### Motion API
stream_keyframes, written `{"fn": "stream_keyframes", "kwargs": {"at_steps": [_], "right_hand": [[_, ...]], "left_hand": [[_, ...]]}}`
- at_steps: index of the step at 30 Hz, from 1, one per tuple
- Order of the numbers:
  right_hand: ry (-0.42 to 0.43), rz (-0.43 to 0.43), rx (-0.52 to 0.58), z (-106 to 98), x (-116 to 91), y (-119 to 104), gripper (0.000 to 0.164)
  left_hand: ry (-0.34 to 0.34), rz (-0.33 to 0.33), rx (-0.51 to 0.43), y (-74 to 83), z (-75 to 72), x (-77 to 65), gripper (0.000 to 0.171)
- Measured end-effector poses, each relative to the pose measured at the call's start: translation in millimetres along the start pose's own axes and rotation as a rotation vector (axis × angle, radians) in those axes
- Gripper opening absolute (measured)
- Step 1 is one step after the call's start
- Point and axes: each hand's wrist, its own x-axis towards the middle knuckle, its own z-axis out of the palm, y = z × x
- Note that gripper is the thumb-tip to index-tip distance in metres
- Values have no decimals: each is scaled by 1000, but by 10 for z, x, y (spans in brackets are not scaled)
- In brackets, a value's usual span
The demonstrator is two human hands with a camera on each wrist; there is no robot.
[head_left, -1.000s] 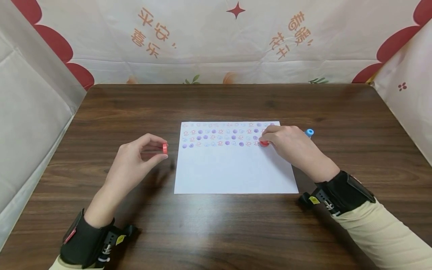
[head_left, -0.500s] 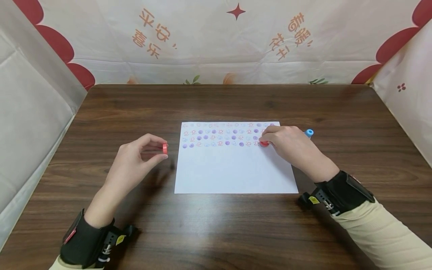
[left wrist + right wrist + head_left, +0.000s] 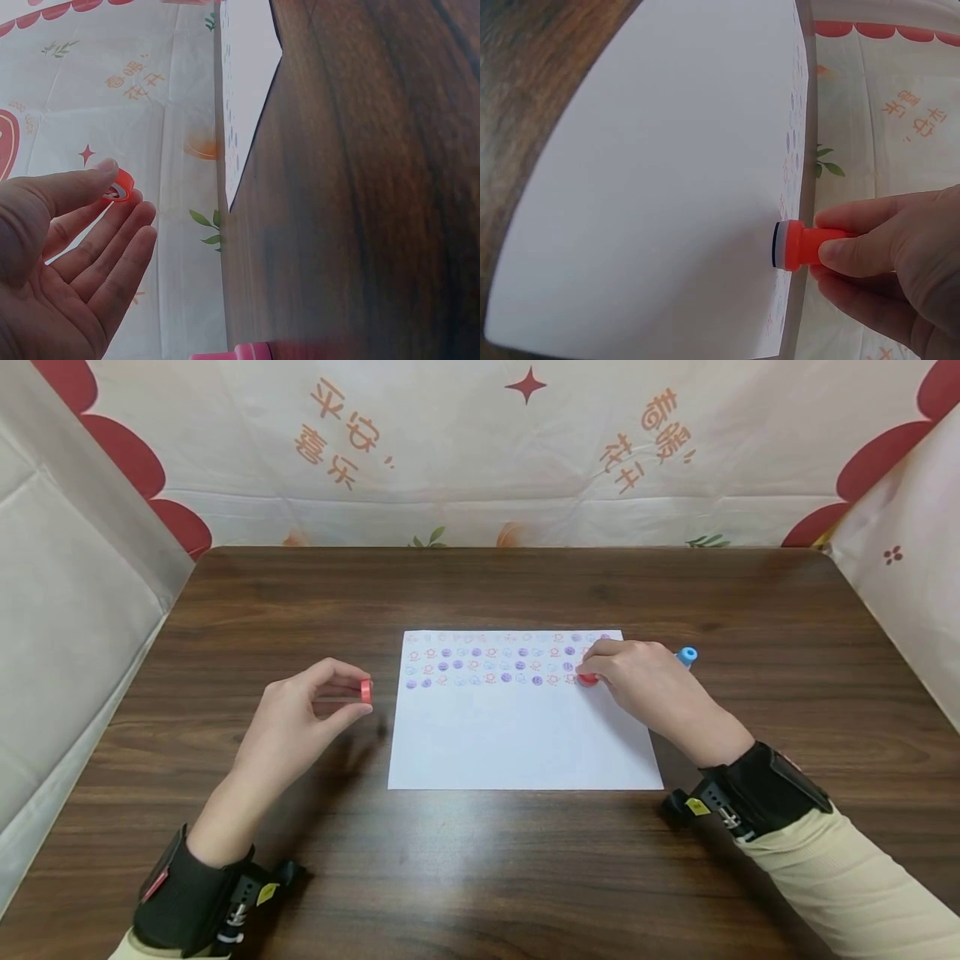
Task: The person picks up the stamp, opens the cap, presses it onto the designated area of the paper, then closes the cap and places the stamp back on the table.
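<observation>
Stamp [image 3: 821, 247] on paper [image 3: 517, 739], cap [image 3: 366, 692] in left hand [image 3: 292, 714]

Stamp is gripped by right hand [image 3: 648, 681], thumb and fingers closed narrow round the red handle. Stamp face is set against paper at right end of fourth row of marks [image 3: 506, 677], near paper's right edge. Cap, red and ring-shaped, is pinched between left thumb and forefinger, gap only cap-wide; other left fingers are held out loosely. Left hand is raised over left part of tabletop [image 3: 480, 868], beyond paper's left edge. Paper is laid around mid-tabletop, long sides in line with tabletop's far edge. Red, blue and purple marks are set in rows along paper's far edge. Blue item [image 3: 687, 655] is seen near paper's right edge, partly hidden by right hand; kind cannot be told. Pink item [image 3: 251, 352] is mostly cut off in left wrist view. White backdrop [image 3: 480, 452] is hung past tabletop's far edge.
</observation>
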Motion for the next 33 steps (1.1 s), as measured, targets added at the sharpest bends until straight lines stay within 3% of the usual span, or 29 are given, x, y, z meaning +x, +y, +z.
{"fn": "stream_keyframes", "kwargs": {"at_steps": [10, 26, 33], "right_hand": [[-4, -17, 8, -29, -1, 27, 26], [197, -16, 118, -355, -44, 0, 33], [217, -9, 143, -455, -49, -100, 35]], "left_hand": [[5, 0, 6, -16, 5, 2, 31], [0, -12, -21, 25, 41, 36, 33], [-5, 1, -49, 85, 78, 60, 32]]}}
